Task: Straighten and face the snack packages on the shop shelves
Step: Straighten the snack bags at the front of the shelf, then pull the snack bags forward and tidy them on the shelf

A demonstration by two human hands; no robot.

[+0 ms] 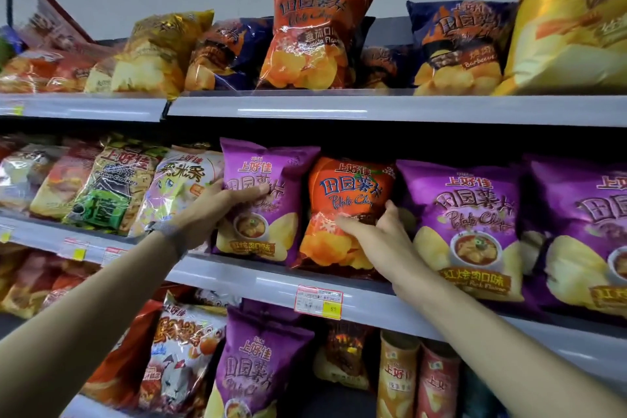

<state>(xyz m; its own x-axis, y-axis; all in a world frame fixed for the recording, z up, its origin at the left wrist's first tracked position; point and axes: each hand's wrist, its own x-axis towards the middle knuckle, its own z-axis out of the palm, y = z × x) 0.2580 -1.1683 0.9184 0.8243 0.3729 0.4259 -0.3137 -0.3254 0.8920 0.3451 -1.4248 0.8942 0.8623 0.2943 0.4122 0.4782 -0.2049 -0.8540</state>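
Note:
On the middle shelf (264,276) a purple chip bag (268,176) stands upright, and my left hand (217,207) grips its left edge, thumb across the front. Right beside it an orange chip bag (349,190) stands between purple bags. My right hand (376,231) holds the orange bag's lower right side, fingers on the front and thumb at its right edge. Further right stand two larger purple chip bags (471,210), facing forward.
The top shelf (305,108) carries orange, navy and yellow chip bags, several leaning or lying flat at the left. A big yellow bag (570,17) fills the upper right. Prawn cracker bags (112,187) lean at the middle shelf's left. Chip cans (417,380) and more bags sit below.

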